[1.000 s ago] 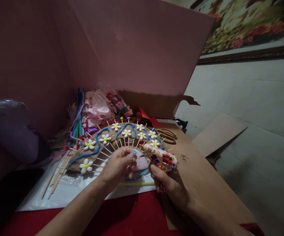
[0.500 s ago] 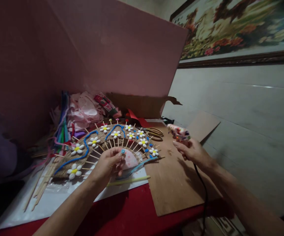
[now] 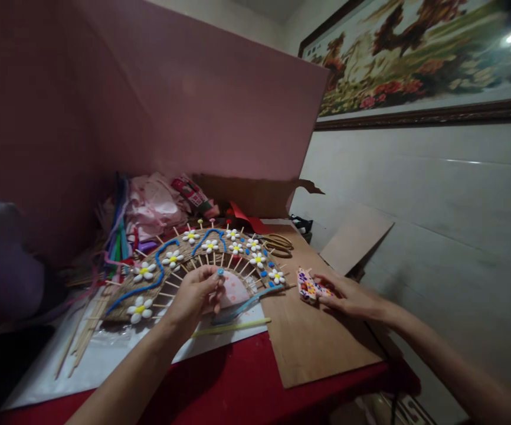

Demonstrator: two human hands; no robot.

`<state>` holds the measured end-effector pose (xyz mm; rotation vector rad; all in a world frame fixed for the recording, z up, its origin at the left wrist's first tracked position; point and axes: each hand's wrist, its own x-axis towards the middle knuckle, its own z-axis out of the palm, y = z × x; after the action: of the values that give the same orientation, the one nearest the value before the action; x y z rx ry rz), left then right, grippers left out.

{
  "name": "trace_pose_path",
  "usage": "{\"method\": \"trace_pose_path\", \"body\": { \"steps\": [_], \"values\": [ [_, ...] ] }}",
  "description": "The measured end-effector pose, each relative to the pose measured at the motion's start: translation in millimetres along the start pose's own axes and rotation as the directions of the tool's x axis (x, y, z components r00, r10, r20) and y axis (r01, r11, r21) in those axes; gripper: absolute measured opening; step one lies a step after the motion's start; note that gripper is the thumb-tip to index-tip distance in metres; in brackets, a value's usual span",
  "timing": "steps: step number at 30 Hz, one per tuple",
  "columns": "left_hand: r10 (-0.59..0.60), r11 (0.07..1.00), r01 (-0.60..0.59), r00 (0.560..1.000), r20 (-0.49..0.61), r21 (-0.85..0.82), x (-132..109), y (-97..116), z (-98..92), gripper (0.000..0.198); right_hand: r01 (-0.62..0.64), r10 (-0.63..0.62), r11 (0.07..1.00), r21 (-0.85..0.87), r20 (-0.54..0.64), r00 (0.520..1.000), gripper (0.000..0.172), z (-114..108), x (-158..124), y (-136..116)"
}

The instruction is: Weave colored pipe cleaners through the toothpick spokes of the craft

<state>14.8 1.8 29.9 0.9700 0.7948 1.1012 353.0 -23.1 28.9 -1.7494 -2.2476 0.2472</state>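
Observation:
Pinched between the thumb and finger of my left hand [image 3: 196,295] is a small light-blue disc [image 3: 220,271]. Beside that hand lies a fan-shaped craft [image 3: 180,273] wrapped in brown twine, with wooden sticks poking out along its edges. White daisies with yellow centres [image 3: 139,309], blue wavy strips and blue dots decorate it. My right hand [image 3: 348,296] is closed round a corded glue gun [image 3: 307,287] with a purple-and-yellow floral pattern, low over or on the brown board [image 3: 313,348]; contact is hard to make out.
Scissors [image 3: 277,243] lie at the board's far edge. Loose sticks [image 3: 78,342] rest on white paper at the left. Pink crumpled material [image 3: 153,200] and coloured pipe cleaners [image 3: 118,230] are piled behind. A yellow strip [image 3: 233,326] lies in front, over the red tablecloth [image 3: 220,383].
My right hand has lowered the glue gun toward the board and turned it. The left hand keeps its pinch on the disc, almost in the same spot.

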Motion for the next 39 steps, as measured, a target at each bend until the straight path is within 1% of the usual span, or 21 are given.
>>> {"method": "trace_pose_path", "body": {
  "steps": [1, 3, 4, 6, 7, 9, 10, 12, 14, 16, 17, 18, 19, 20, 22, 25, 27, 30, 34, 39],
  "values": [
    [0.007, 1.0, -0.007, 1.0, -0.012, -0.019, 0, 0, 0.4, 0.025, -0.03, 0.027, 0.998, -0.058, -0.047, 0.999, 0.045, -3, 2, -4],
    [0.038, 0.998, -0.04, 0.998, -0.04, -0.048, 0, 1, 0.6, 0.027, -0.046, 0.024, 0.992, -0.115, -0.182, 0.983, 0.039, -10, 8, -19],
    [0.066, 0.996, -0.069, 0.996, -0.061, -0.051, 0, 3, 0.2, 0.028, -0.019, -0.005, 0.995, -0.097, -0.245, 0.97, 0.035, -12, 11, -30],
    [0.158, 0.987, -0.16, 0.981, -0.117, -0.011, 2, 11, -1.9, 0.027, 0.107, -0.112, 0.994, -0.032, -0.307, 0.945, 0.028, -13, 19, -61],
    [0.213, 0.977, -0.211, 0.966, -0.148, 0.029, 3, 18, -3.9, 0.026, 0.169, -0.164, 0.985, -0.015, -0.334, 0.928, 0.025, -11, 23, -79],
    [0.332, 0.941, -0.307, 0.922, -0.201, 0.144, 5, 38, -9.8, 0.021, 0.253, -0.24, 0.968, -0.009, -0.341, 0.909, 0.02, -5, 32, -115],
    [0.367, 0.926, -0.331, 0.903, -0.222, 0.183, 6, 50, -13.7, 0.018, 0.282, -0.269, 0.959, -0.016, -0.351, 0.897, 0.017, -1, 37, -131],
    [0.451, 0.881, -0.366, 0.843, -0.293, 0.3, 11, 75, -23.5, 0.014, 0.352, -0.345, 0.935, -0.039, -0.327, 0.88, 0.014, 10, 47, -158],
    [0.543, 0.801, -0.372, 0.782, -0.306, 0.469, 21, 96, -35.6, 0.009, 0.406, -0.406, 0.911, -0.07, -0.313, 0.858, 0.017, 22, 56, -179],
    [0.647, 0.665, -0.313, 0.694, -0.315, 0.678, 35, 110, -49.5, 0.006, 0.453, -0.464, 0.885, -0.108, -0.291, 0.837, 0.017, 36, 61, -193],
    [0.696, 0.559, -0.258, 0.663, -0.277, 0.788, 43, 113, -56.6, 0.005, 0.474, -0.49, 0.871, -0.128, -0.275, 0.827, 0.017, 43, 63, -199],
    [0.733, 0.414, -0.183, 0.648, -0.207, 0.892, 51, 114, -63.4, 0.003, 0.485, -0.505, 0.863, -0.143, -0.272, 0.819, 0.017, 50, 63, -203],
    [0.739, 0.246, -0.122, 0.666, -0.104, 0.962, 60, 114, -69.6, 0.003, 0.494, -0.515, 0.857, -0.147, -0.268, 0.814, 0.017, 57, 62, -206],
    [0.733, 0.196, -0.109, 0.677, -0.072, 0.974, 68, 113, -75.0, 0.004, 0.502, -0.521, 0.853, -0.141, -0.28, 0.806, 0.018, 64, 61, -208],
    [0.71, 0.12, -0.106, 0.704, -0.011, 0.987, 82, 108, -82.8, 0.009, 0.536, -0.545, 0.835, -0.123, -0.321, 0.775, 0.021, 75, 57, -208],
    [0.676, 0.043, -0.118, 0.735, 0.058, 0.992, 99, 104, -88.9, 0.014, 0.58, -0.572, 0.808, -0.106, -0.38, 0.727, 0.026, 89, 53, -204],
    [0.65, 0.001, -0.119, 0.754, 0.09, 0.993, 109, 102, -91.8, 0.016, 0.59, -0.58, 0.8, -0.106, -0.388, 0.716, 0.027, 96, 52, -201],
    [0.611, -0.041, -0.12, 0.782, 0.12, 0.992, 120, 100, -96.5, 0.015, 0.588, -0.582, 0.802, -0.107, -0.365, 0.727, 0.029, 102, 54, -199],
    [0.564, -0.068, -0.121, 0.814, 0.138, 0.99, 131, 95, -103.6, 0.015, 0.585, -0.581, 0.805, -0.1, -0.33, 0.744, 0.031, 104, 56, -199],
    [0.511, -0.092, -0.119, 0.847, 0.149, 0.989, 137, 87, -109.2, 0.02, 0.589, -0.586, 0.802, -0.096, -0.312, 0.747, 0.034, 105, 57, -197]
  ]
}}
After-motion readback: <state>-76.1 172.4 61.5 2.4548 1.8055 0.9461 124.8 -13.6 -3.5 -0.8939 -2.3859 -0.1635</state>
